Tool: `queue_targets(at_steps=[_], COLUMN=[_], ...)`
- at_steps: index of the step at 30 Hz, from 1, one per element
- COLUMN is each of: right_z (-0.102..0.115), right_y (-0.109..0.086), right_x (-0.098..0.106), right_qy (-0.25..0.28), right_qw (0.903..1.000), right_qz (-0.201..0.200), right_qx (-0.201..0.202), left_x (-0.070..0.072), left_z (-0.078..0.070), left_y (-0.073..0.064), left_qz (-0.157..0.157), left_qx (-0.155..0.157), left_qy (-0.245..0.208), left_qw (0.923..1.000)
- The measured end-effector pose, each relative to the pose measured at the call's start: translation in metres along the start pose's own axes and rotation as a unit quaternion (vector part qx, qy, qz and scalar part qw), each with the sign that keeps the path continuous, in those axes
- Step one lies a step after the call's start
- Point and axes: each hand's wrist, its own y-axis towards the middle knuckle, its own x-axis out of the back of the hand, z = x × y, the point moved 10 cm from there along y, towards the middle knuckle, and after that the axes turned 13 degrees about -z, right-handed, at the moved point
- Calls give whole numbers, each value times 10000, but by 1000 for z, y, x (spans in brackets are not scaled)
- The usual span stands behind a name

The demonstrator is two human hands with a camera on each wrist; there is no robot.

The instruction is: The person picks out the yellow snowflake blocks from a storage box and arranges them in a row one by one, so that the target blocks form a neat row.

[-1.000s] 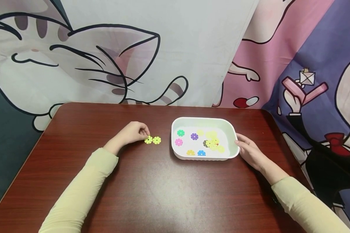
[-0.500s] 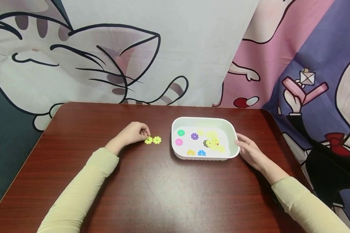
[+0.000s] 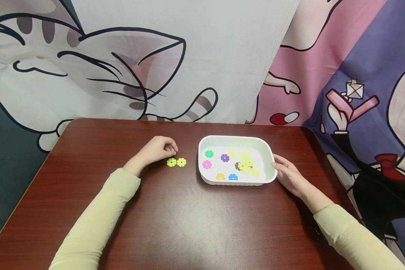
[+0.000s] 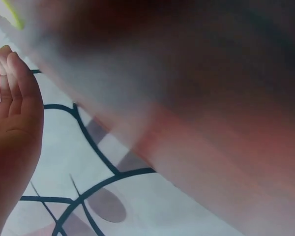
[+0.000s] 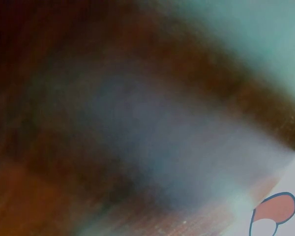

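My left hand point(image 3: 158, 148) is just above two yellow snowflake discs point(image 3: 176, 162) that lie side by side on the table, edges meeting or nearly so. Its fingers are loosely bent toward the thumb, and I see nothing held between them in the head view. In the left wrist view, the fingers point(image 4: 12, 88) show at the left edge, with a bit of yellow disc point(image 4: 11, 14) above them. My right hand point(image 3: 290, 176) grips the right rim of a white plastic tray point(image 3: 236, 183). Inside the tray lie green, pink, purple, blue, orange and several yellow discs.
The brown wooden table point(image 3: 189, 225) reaches back to a cloth backdrop point(image 3: 222, 67) printed with cartoon figures. Strong blur covers most of the right wrist view and much of the left one.
My left hand has come off the left yellow disc, rising and shifting slightly right. Both yellow discs stay in place. My right hand and the tray have not moved.
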Motion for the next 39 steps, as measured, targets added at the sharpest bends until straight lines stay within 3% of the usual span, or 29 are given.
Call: queue_targets(at_steps=[8,20,29,39], right_z=[0,2,0,-1], right_y=[0,0,0,0], right_x=[-1,-3,-2,-1], right_qy=[6,175,289,319], right_qw=[10000,9997,9994,9993], right_qz=[8,131,180,153], right_qx=[-6,78,83,93], left_x=[-7,-27,-57,-102], left_z=[-30,-83,-117,-138], left_y=[19,50,64,70], left_qz=[-142,-109,197,595], left_qx=[-135,-475,-634,-737], left_qy=[-300,-502,-486,-390], left_qw=[9994,9975,9966,9947])
